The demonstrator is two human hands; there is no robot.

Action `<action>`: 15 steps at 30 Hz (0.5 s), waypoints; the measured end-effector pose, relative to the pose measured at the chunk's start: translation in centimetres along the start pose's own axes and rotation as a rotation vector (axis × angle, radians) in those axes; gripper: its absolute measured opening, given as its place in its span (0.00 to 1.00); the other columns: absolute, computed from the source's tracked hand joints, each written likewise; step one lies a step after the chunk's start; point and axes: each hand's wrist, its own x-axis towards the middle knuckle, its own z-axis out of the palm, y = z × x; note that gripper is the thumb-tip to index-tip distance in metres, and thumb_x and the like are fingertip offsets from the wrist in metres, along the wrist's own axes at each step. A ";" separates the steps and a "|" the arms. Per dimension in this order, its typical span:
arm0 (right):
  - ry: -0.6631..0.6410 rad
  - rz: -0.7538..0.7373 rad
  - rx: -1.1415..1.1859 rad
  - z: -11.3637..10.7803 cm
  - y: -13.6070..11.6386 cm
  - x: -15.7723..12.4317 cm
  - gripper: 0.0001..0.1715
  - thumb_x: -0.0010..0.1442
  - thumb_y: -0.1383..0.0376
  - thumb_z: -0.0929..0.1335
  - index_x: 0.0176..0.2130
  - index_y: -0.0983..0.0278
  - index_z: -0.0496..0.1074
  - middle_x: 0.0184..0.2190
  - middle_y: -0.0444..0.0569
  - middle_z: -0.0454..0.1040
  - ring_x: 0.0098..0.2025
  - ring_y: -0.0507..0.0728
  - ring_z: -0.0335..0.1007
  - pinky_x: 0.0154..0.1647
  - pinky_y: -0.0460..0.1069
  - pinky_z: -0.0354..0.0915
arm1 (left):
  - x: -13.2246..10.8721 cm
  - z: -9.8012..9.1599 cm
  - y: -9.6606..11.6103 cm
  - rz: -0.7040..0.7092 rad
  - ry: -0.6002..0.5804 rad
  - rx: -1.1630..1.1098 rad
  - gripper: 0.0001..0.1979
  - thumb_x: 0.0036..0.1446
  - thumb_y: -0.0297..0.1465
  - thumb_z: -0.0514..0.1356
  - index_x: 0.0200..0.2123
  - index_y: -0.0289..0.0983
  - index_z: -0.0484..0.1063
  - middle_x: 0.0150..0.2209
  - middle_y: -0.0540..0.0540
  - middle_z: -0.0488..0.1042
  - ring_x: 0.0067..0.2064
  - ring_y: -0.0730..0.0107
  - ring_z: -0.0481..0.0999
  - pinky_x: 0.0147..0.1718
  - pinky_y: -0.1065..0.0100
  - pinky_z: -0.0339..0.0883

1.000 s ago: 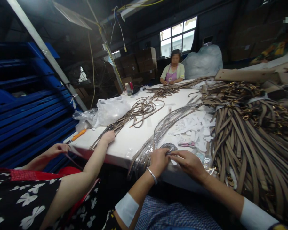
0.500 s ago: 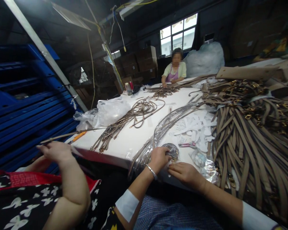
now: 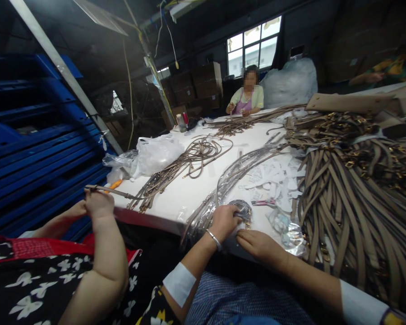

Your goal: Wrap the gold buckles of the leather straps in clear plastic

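Evidently, your left hand (image 3: 225,221) has hold of the left side of a dark coil (image 3: 245,207), fingers and thumb bent in on its edge. Your right hand (image 3: 262,243) is at the coil's near side, fingertips drawn close together; whether they pinch anything cannot be told. As a judgement, the step calls for a light, steady left grip so the turns do not spring apart, with the right fingertips doing the fine work and the gold hardware (image 3: 248,223) guided clear of snags. The coil lies near the close edge of the white table (image 3: 179,194), right of the film-covered straps (image 3: 235,169) and just beside the pink-handled tool (image 3: 264,202).
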 end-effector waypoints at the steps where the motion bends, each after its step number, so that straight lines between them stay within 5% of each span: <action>1: -0.004 0.008 -0.015 0.1 0.0 0.0 0.17 0.63 0.73 0.59 0.39 0.64 0.76 0.35 0.53 0.78 0.37 0.59 0.74 0.41 0.51 0.72 | 0.0 0.0 0.0 0.002 0.001 -0.001 0.15 0.51 0.34 0.66 0.44 0.46 0.79 0.42 0.48 0.81 0.47 0.60 0.78 0.47 0.66 0.67; 6: 0.082 0.032 -0.111 0.3 0.3 -0.4 0.24 0.58 0.78 0.56 0.48 0.69 0.71 0.48 0.60 0.75 0.53 0.62 0.70 0.56 0.58 0.66 | 0.0 0.0 -0.1 0.011 0.007 0.002 0.13 0.52 0.34 0.65 0.43 0.45 0.79 0.42 0.47 0.81 0.46 0.61 0.78 0.46 0.67 0.67; 9: 0.189 0.190 -0.245 -0.1 0.4 -1.5 0.27 0.56 0.80 0.56 0.51 0.70 0.69 0.51 0.61 0.74 0.58 0.65 0.66 0.61 0.67 0.58 | 0.1 0.0 -0.1 -0.002 0.010 0.002 0.12 0.53 0.35 0.65 0.42 0.45 0.79 0.41 0.47 0.81 0.45 0.61 0.78 0.45 0.67 0.68; 12: 0.216 0.335 -0.300 -0.9 -0.3 -2.1 0.23 0.58 0.78 0.59 0.50 0.68 0.70 0.52 0.59 0.73 0.58 0.65 0.65 0.58 0.62 0.63 | 0.1 0.0 -0.1 -0.008 0.011 0.000 0.13 0.52 0.36 0.66 0.43 0.44 0.79 0.41 0.47 0.81 0.45 0.60 0.78 0.44 0.66 0.68; 15: 0.104 0.258 -0.264 -1.3 -1.3 -1.6 0.27 0.53 0.81 0.59 0.49 0.67 0.71 0.55 0.56 0.72 0.55 0.61 0.67 0.54 0.55 0.68 | 0.2 0.0 -0.1 0.002 0.009 0.002 0.14 0.52 0.35 0.66 0.43 0.44 0.79 0.41 0.47 0.81 0.45 0.60 0.78 0.45 0.66 0.67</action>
